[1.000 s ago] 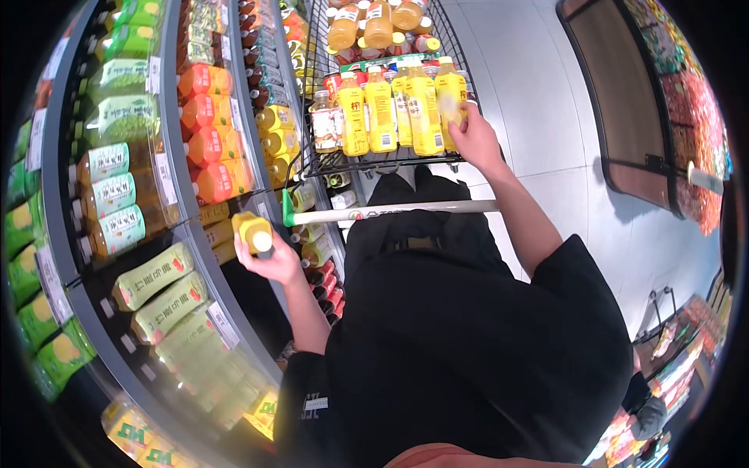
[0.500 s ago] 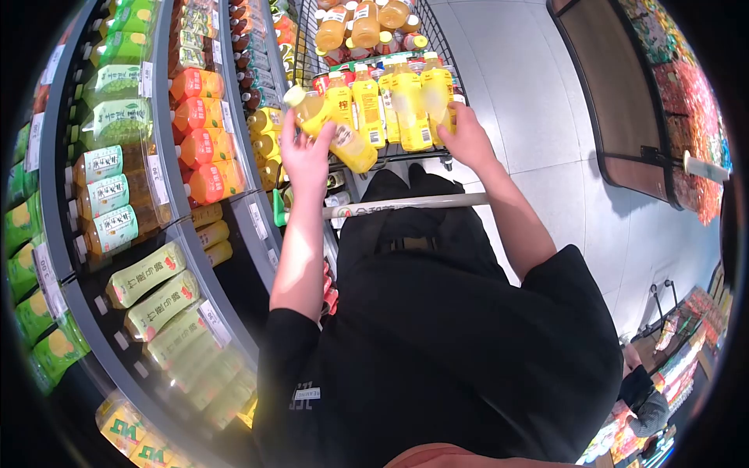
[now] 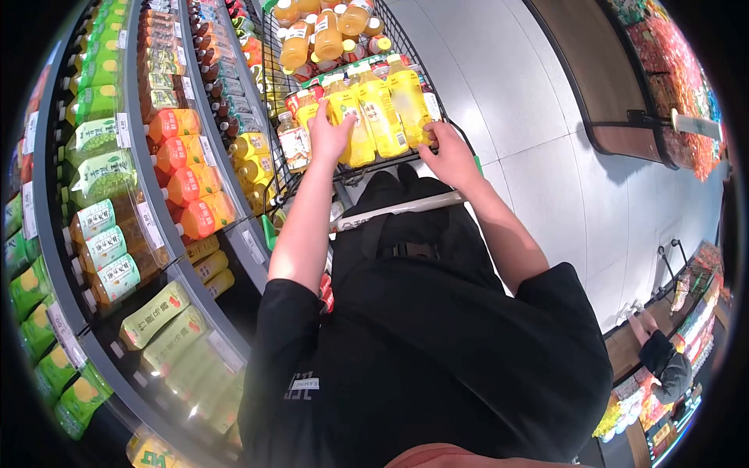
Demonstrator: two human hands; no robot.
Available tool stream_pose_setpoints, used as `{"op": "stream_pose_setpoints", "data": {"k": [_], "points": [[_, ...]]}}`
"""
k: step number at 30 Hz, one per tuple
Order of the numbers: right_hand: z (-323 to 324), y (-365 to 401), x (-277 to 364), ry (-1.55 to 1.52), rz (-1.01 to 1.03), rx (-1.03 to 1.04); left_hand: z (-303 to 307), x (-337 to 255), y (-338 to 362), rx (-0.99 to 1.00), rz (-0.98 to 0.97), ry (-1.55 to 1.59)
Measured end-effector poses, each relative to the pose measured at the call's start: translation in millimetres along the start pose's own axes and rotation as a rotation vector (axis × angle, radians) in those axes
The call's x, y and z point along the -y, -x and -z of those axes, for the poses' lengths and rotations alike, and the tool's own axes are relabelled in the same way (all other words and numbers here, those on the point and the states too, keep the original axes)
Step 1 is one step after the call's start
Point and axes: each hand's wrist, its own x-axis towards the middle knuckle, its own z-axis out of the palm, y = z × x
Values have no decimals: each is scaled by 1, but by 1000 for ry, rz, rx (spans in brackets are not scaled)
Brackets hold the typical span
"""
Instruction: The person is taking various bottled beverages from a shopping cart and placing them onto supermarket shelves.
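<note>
A row of yellow drink bottles [image 3: 379, 117] stands upright at the near end of a black wire shopping cart [image 3: 460, 139]. My left hand [image 3: 331, 137] is around the lower front of a yellow bottle [image 3: 355, 144] on the left of the row, its thumb and fingers apart on it. My right hand [image 3: 451, 156] touches the lower right edge of the rightmost yellow bottle [image 3: 407, 97] with bent fingers, without wrapping round it. Left of my left hand stands a bottle with a white label [image 3: 294, 144]. Orange-brown drink bottles [image 3: 325, 35] fill the far part of the cart.
Drink shelves [image 3: 140, 168] run along the left, close to the cart. The cart's handle [image 3: 398, 212] crosses before my waist. Pale tiled floor [image 3: 515, 101] lies to the right, with a brown-panelled display stand [image 3: 597, 70] beyond. Another person [image 3: 663, 363] is at the lower right.
The yellow bottle that my left hand held tilted is now upright in the row. My right hand has moved slightly left and down in view, staying by the rightmost bottle. The view has shifted.
</note>
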Motion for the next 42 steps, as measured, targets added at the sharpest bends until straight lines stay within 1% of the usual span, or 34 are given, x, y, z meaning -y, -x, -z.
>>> {"op": "stream_pose_setpoints", "data": {"k": [2,3,4,6,9,12,13,15,16,19,21,22,23,24,25,26,28,29,31,32,33,34,35,36,38,39,40,41,42], "points": [[5,-4,5,1,-35,4,-4,19,12,-10,-73,-69],[5,-6,7,-1,-53,7,2,8,35,4,-51,-16],[3,-10,4,5,-56,-22,8,7,49,48,-11,-141],[0,-20,-4,24,-66,-75,7,26,73,14,-130,-96],[-7,-36,-4,180,-147,-80,17,30,87,120,85,82],[-14,-56,2,287,-125,-74,20,25,90,79,39,55],[-16,-64,3,311,-107,-72,21,24,89,81,52,72],[-22,-78,2,348,-177,0,23,24,87,91,74,103],[-25,-85,2,366,-211,31,22,28,85,71,51,104],[-18,-95,0,235,-241,86,22,37,89,26,-7,80],[-11,-98,-2,112,-272,107,22,29,89,-19,-48,56],[-8,-97,-4,57,-288,122,21,24,91,-83,-114,-2],[-8,-94,-6,54,-268,87,20,20,93,-151,-176,-57],[-3,-89,1,-72,-231,82,22,10,96,-221,-232,-113],[4,-82,11,-199,-194,84,25,-4,99,-229,-267,-116],[11,-76,21,-327,-157,91,27,-18,102,-154,-234,24],[25,-68,44,-404,-73,186,29,-48,108,-11,-174,301],[29,-63,57,-469,-42,241,27,-63,111,157,-52,643],[38,-54,86,-546,37,377,32,-84,117,335,-46,843],[36,-50,89,-452,92,403,36,-92,119,428,-46,939],[31,-51,90,-547,96,464,45,-95,120,499,-91,754],[28,-51,91,-641,98,526,47,-93,122,465,-59,820],[30,-60,93,-622,-26,507,48,-90,126,429,-26,886],[26,-69,93,-581,-46,405,50,-86,129,391,10,952],[6,-94,84,-500,-79,212,56,-73,136,280,25,864],[-21,-116,43,-358,-93,114,60,-68,143,225,22,826],[-42,-124,12,-152,-48,75,64,-65,151,167,20,787],[-63,-131,-13,49,4,34,69,-62,160,109,44,805],[-74,-135,-22,246,59,-5,72,-54,169,75,37,792]]}}
